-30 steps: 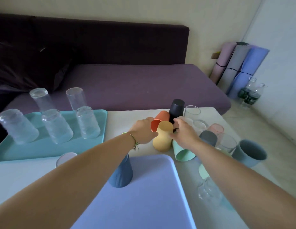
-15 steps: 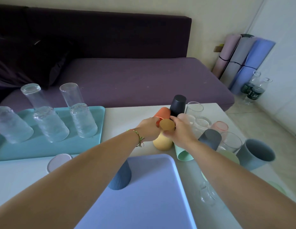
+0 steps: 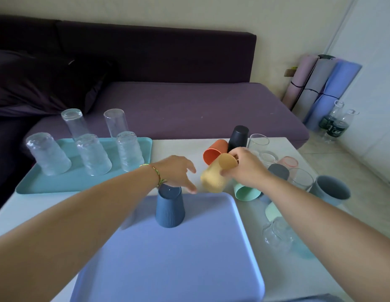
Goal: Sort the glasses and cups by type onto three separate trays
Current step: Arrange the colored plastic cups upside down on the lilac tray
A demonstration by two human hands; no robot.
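Your right hand (image 3: 244,168) grips the tilted yellow ribbed plastic cup (image 3: 214,177) near its closed end, just beyond the lilac tray (image 3: 168,269), left hand (image 3: 175,171) relaxed and empty; judged light and stiff, so hold the ribbed wall.

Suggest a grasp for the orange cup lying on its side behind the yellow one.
Probably wrap the orange cup round its mid-wall, coming from above and the person's left. It lies on its side, mouth toward the person. The upturned black cup stands close on its right, and the right hand with the yellow cup blocks the front.
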